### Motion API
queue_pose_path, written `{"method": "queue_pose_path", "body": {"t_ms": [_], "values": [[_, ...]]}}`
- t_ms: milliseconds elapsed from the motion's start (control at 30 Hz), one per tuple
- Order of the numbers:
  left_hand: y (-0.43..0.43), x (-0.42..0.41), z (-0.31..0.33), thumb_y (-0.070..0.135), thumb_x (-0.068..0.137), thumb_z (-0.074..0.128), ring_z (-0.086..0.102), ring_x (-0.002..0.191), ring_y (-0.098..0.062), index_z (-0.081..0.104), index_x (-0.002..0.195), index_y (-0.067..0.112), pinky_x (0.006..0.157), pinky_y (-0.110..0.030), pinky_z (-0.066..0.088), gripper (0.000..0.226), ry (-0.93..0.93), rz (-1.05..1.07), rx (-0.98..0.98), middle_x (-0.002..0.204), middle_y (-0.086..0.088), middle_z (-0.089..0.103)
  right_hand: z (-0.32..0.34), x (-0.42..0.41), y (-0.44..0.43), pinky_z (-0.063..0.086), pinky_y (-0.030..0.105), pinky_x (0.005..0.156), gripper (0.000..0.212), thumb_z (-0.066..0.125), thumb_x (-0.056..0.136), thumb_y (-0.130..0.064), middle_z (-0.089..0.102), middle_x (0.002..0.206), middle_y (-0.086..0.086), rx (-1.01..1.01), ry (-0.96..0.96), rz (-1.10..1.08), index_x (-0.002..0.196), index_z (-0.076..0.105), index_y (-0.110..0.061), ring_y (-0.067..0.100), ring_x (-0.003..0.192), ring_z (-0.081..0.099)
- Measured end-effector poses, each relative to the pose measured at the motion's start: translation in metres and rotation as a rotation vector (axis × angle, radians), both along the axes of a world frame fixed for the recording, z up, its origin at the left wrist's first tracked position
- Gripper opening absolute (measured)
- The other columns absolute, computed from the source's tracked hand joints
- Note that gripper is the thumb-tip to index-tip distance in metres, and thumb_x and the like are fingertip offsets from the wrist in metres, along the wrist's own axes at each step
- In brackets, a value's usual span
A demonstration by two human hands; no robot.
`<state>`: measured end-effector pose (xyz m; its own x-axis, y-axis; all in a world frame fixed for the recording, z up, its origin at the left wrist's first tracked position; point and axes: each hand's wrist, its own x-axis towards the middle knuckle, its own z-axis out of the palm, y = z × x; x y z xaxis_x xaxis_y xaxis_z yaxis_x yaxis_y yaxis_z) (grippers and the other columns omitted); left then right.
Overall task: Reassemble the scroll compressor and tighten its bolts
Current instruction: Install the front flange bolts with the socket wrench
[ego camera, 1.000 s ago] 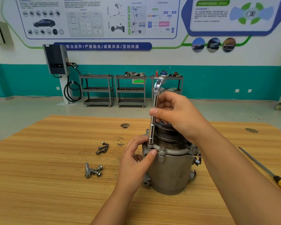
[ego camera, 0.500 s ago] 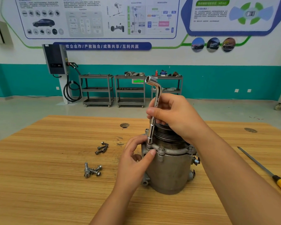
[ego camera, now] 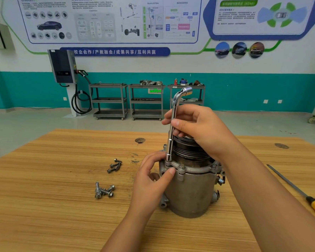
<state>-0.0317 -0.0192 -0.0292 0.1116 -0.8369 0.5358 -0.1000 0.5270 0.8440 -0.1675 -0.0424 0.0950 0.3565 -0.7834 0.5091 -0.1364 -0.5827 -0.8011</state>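
Note:
The grey scroll compressor [ego camera: 191, 193] stands upright on the wooden table [ego camera: 53, 206], its ribbed pulley on top. A chrome L-shaped socket wrench [ego camera: 173, 124] stands vertical with its lower socket on a flange bolt at the compressor's left rim. My right hand [ego camera: 198, 128] is shut on the wrench shaft, fingers pinching it. My left hand [ego camera: 153, 175] grips the flange and body at the wrench's foot. Other flange bolts [ego camera: 181, 167] sit seated along the rim.
Two small piles of loose bolts lie left of the compressor, the far pile [ego camera: 115, 165] and the near pile [ego camera: 104, 190]. A yellow-handled screwdriver [ego camera: 298, 191] lies at the right edge. Metal carts [ego camera: 145, 100] stand by the far wall.
The wrench has turned about its shaft: its bent top end pointed left half a second ago and now points right. Both hands stay in place.

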Motion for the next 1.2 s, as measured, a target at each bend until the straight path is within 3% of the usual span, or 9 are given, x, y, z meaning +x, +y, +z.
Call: {"method": "queue_pose_path", "body": {"t_ms": [100, 200, 367, 467, 567, 700, 933, 1067, 1200], "values": [[0.0003, -0.0001, -0.0001, 0.045, 0.068, 0.066, 0.058, 0.108, -0.006, 0.066, 0.101, 0.045, 0.084, -0.052, 0.052, 0.033, 0.003, -0.004, 0.002, 0.112, 0.016, 0.062, 0.0002, -0.0007, -0.0002, 0.051, 0.016, 0.062, 0.019, 0.057, 0.091, -0.001, 0.074, 0.08, -0.005, 0.018, 0.01, 0.007, 0.09, 0.063, -0.019, 0.002, 0.062, 0.061], [0.0004, -0.0004, -0.0007, 0.044, 0.069, 0.067, 0.058, 0.109, -0.008, 0.068, 0.102, 0.036, 0.084, -0.055, 0.05, 0.034, 0.018, -0.009, 0.013, 0.112, 0.014, 0.062, -0.0022, 0.0016, -0.0019, 0.053, 0.021, 0.06, 0.012, 0.069, 0.084, -0.007, 0.067, 0.07, -0.001, 0.011, -0.031, -0.042, 0.085, 0.06, -0.016, 0.006, 0.058, 0.061], [0.0006, -0.0007, 0.0001, 0.043, 0.068, 0.067, 0.059, 0.107, -0.007, 0.067, 0.102, 0.036, 0.084, -0.057, 0.05, 0.035, 0.024, -0.01, 0.016, 0.111, 0.015, 0.063, -0.0016, 0.0039, -0.0013, 0.052, 0.017, 0.061, 0.018, 0.064, 0.087, -0.004, 0.073, 0.078, -0.002, 0.006, 0.009, 0.0, 0.087, 0.066, -0.022, 0.005, 0.063, 0.064], [0.0009, -0.0009, 0.0009, 0.043, 0.067, 0.067, 0.059, 0.105, -0.004, 0.068, 0.098, 0.042, 0.082, -0.054, 0.05, 0.031, 0.03, -0.008, 0.01, 0.11, 0.017, 0.063, -0.0025, 0.0049, -0.0017, 0.051, 0.017, 0.059, 0.014, 0.068, 0.085, -0.006, 0.07, 0.072, -0.004, -0.001, 0.003, -0.04, 0.085, 0.064, -0.02, 0.006, 0.062, 0.065], [0.0011, -0.0009, 0.0004, 0.043, 0.068, 0.067, 0.059, 0.108, -0.007, 0.067, 0.103, 0.034, 0.084, -0.057, 0.05, 0.036, 0.03, -0.014, 0.016, 0.111, 0.015, 0.063, -0.0045, 0.0059, -0.0024, 0.051, 0.021, 0.058, 0.014, 0.071, 0.084, -0.012, 0.064, 0.069, -0.006, -0.011, 0.003, -0.111, 0.084, 0.059, -0.02, 0.009, 0.06, 0.063], [0.0015, -0.0011, 0.0004, 0.043, 0.068, 0.067, 0.059, 0.107, -0.007, 0.067, 0.103, 0.033, 0.084, -0.058, 0.05, 0.036, 0.03, -0.014, 0.015, 0.11, 0.015, 0.063, -0.0023, 0.0044, -0.0006, 0.052, 0.022, 0.063, 0.015, 0.063, 0.089, -0.011, 0.069, 0.088, -0.002, -0.017, 0.039, -0.074, 0.092, 0.062, -0.025, 0.006, 0.062, 0.061], [0.0007, -0.0011, 0.0001, 0.045, 0.068, 0.066, 0.059, 0.105, -0.004, 0.066, 0.1, 0.047, 0.085, -0.056, 0.05, 0.033, 0.016, -0.011, 0.013, 0.112, 0.017, 0.062, -0.0001, 0.0019, 0.0017, 0.048, 0.016, 0.059, 0.021, 0.048, 0.096, -0.003, 0.074, 0.082, -0.005, 0.007, 0.078, -0.009, 0.091, 0.061, -0.02, 0.003, 0.06, 0.057], [0.0005, -0.0012, -0.0004, 0.044, 0.069, 0.066, 0.059, 0.104, -0.007, 0.067, 0.102, 0.041, 0.084, -0.058, 0.049, 0.033, 0.012, -0.017, 0.007, 0.112, 0.014, 0.062, -0.0021, 0.0035, 0.0011, 0.048, 0.018, 0.054, 0.009, 0.06, 0.091, -0.007, 0.072, 0.074, 0.0, 0.008, 0.02, -0.049, 0.086, 0.059, -0.015, 0.005, 0.055, 0.059], [0.0006, -0.0009, -0.0003, 0.043, 0.069, 0.067, 0.059, 0.103, -0.004, 0.067, 0.101, 0.042, 0.084, -0.058, 0.05, 0.032, 0.017, -0.012, 0.007, 0.111, 0.016, 0.062, -0.0026, 0.0067, 0.0003, 0.047, 0.017, 0.049, 0.017, 0.071, 0.083, -0.014, 0.067, 0.071, 0.003, -0.005, -0.003, -0.104, 0.083, 0.055, -0.014, 0.006, 0.05, 0.059]]}}
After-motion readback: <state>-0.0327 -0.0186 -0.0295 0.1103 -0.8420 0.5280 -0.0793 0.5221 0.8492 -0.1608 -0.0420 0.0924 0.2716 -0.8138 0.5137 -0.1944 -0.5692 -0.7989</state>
